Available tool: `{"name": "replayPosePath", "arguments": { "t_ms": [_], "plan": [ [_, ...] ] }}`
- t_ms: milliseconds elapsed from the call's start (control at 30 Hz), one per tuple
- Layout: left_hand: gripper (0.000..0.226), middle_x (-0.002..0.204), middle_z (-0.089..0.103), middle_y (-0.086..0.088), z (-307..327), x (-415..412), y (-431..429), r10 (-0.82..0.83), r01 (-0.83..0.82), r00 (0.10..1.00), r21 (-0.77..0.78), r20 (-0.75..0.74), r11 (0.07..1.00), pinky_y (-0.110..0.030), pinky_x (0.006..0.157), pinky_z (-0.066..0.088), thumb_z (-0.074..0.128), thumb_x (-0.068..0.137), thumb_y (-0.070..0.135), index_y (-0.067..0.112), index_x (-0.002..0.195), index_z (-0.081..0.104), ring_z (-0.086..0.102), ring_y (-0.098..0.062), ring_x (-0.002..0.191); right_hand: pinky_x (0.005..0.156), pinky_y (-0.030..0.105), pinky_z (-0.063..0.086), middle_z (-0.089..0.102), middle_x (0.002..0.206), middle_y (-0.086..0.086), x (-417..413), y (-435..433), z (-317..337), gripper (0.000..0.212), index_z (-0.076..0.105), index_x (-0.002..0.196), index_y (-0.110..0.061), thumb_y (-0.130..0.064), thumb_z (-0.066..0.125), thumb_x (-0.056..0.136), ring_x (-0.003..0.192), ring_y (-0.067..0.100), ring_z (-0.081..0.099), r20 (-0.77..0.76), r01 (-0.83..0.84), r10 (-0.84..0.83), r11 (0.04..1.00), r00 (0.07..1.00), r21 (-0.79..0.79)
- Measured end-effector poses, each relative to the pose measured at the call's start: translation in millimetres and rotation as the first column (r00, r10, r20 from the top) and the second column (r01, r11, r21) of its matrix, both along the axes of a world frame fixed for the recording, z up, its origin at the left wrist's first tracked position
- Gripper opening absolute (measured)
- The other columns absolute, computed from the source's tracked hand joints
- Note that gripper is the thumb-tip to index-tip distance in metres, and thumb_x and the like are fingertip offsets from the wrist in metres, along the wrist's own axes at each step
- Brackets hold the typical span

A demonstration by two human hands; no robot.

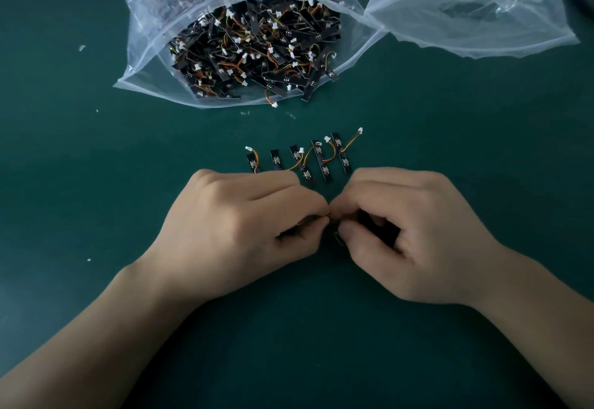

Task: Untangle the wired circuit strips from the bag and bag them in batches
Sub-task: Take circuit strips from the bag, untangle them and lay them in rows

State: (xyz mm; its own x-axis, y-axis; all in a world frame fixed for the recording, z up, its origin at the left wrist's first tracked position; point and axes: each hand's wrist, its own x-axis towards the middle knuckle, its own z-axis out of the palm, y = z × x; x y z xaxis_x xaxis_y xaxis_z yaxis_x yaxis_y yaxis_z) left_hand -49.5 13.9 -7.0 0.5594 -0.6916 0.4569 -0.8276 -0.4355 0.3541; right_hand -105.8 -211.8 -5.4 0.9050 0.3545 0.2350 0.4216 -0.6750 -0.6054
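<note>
Several freed circuit strips [321, 164] lie in a row on the green table [80, 183], just beyond the hands. The bulk remains in the open bag [144, 54], with a second bag [466, 13] beside it. The left hand [244, 225] and right hand [408, 231] meet with curled fingers, pinching what are probably tangled strips [337, 238], mostly hidden. The step looks like untangling; next, the wires need gentle teasing apart. No legible writing shows.

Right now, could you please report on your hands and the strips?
Left hand and right hand pinch the held strip, mostly hidden. Sorted row just beyond. Full bag open ahead; second bag to its right.
</note>
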Motion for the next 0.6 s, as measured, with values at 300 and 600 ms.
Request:
{"name": "replayPosePath", "arguments": {
  "t_ms": [300, 600],
  "plan": [
    [0.008, 0.069, 0.058, 0.005, -3.1, 0.7, 0.6, -0.014, 0.013, 0.999, -0.021, -0.038, 1.000, -0.036, 0.041, 0.042, 0.076, 0.092, 0.013, 0.015, 0.088, 0.081, 0.050, -0.019, 0.055, 0.055, 0.028, 0.041, 0.054, 0.077, -0.019, 3.7, 2.7, -0.9, 0.006, 0.072, 0.089, -0.027, -0.029, 0.074, 0.084, 0.064, 0.001, 0.046, 0.002, 0.071, -0.071, 0.997, 0.997, -0.010],
    [0.005, 0.069, 0.055, 0.008, 2.0, -2.8, -1.5, -0.025, -0.001, 0.986, -0.154, -0.167, 0.988, -0.007, 0.065, 0.032, 0.078, 0.091, 0.013, 0.010, 0.089, 0.081, 0.040, -0.001, 0.063, 0.055, 0.023, 0.044, 0.067, 0.078, -0.005, 2.8, -2.0, -3.0, 0.014, 0.074, 0.101, -0.017, -0.012, 0.076, 0.089, 0.059, 0.014, 0.056, 0.081, 0.018, -0.033, 0.983, 0.996, 0.184]
  ]
}}
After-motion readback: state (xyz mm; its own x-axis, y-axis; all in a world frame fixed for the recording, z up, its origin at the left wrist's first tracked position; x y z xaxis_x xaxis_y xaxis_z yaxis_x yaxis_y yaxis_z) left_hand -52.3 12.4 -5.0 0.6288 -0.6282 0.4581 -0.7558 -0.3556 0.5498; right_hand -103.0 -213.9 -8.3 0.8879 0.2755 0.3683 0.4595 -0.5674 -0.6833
